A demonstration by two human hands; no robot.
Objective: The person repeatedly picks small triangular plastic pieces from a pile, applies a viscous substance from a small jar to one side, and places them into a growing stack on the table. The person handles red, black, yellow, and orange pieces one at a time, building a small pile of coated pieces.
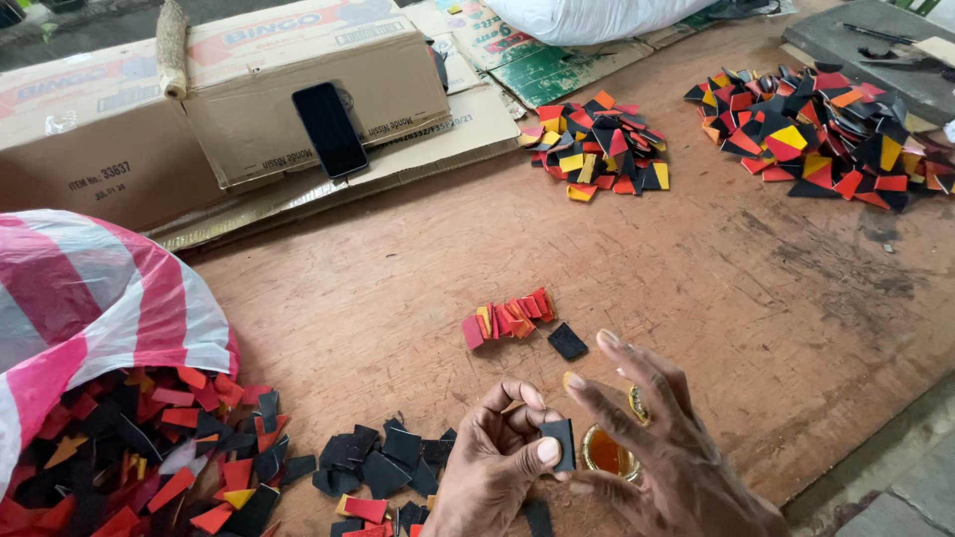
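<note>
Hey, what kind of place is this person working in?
Probably an informal craft workshop: piles of cut red, black and yellow pieces on a worn wooden board, flattened cardboard boxes, and a small glue pot.

Black square piece (559, 443), red-yellow-black scrap piles (600, 146), pink-and-white striped bag (90, 298), brown board (696, 278).

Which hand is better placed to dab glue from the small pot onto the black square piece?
Probably the right hand. It is spread open and empty, just over the small glue pot. The left hand is occupied: its fingers pinch the black square piece.
</note>
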